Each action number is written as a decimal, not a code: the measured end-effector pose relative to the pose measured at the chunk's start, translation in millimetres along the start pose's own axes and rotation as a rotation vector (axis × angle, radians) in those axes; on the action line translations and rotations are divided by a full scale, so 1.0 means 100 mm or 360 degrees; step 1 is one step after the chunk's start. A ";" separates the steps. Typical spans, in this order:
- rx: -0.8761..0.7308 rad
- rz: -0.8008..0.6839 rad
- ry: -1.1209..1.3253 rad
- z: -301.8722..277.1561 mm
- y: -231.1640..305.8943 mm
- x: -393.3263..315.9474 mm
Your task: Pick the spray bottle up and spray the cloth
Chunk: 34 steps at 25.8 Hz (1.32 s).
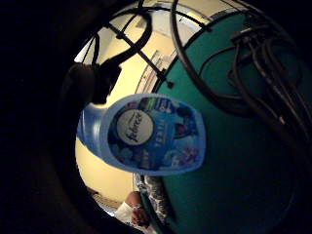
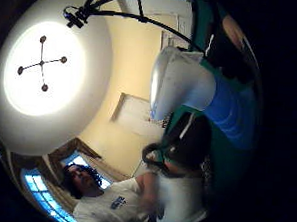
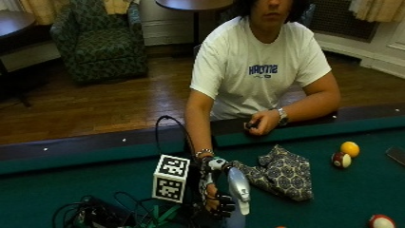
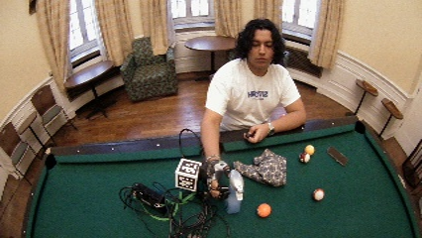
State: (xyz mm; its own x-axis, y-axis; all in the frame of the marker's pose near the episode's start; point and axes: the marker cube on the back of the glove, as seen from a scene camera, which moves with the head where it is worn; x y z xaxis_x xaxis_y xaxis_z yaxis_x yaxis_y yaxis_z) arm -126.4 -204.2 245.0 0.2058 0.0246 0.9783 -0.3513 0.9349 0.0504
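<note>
In the outside view my gloved right hand (image 3: 212,190) curls round the neck of the spray bottle (image 3: 238,187), just under its white trigger head. The bottle stands upright on or just above the green felt (image 4: 234,194); I cannot tell which. Its nozzle points toward the table's near side. The thumb side palm view has the white head (image 2: 177,82) and blue body (image 2: 233,113) close to the palm. In the little finger side palm view the bottle's blue label (image 1: 151,134) shows. The patterned cloth (image 3: 284,173) lies crumpled on the felt beside the bottle, toward the balls.
A tangle of black cables (image 4: 165,203) lies on the felt beside my hand. An orange ball (image 4: 264,210) sits near the bottle's base. More balls (image 3: 349,148) (image 3: 342,160) (image 3: 380,222) lie beyond the cloth. The person's bare hand (image 3: 263,123) rests on the rail.
</note>
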 end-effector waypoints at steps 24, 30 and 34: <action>-0.0353 0.0094 0.0037 0.33 -0.40 -0.01; -0.0071 -0.0042 0.0130 0.37 -0.42 -0.04; -0.0085 -0.0051 0.0143 0.38 -0.34 -0.07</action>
State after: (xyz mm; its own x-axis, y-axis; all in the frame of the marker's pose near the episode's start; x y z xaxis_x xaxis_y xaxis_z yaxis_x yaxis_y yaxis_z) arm -151.0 -249.5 243.8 0.2980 0.0237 0.9543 -0.2945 0.9532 0.0683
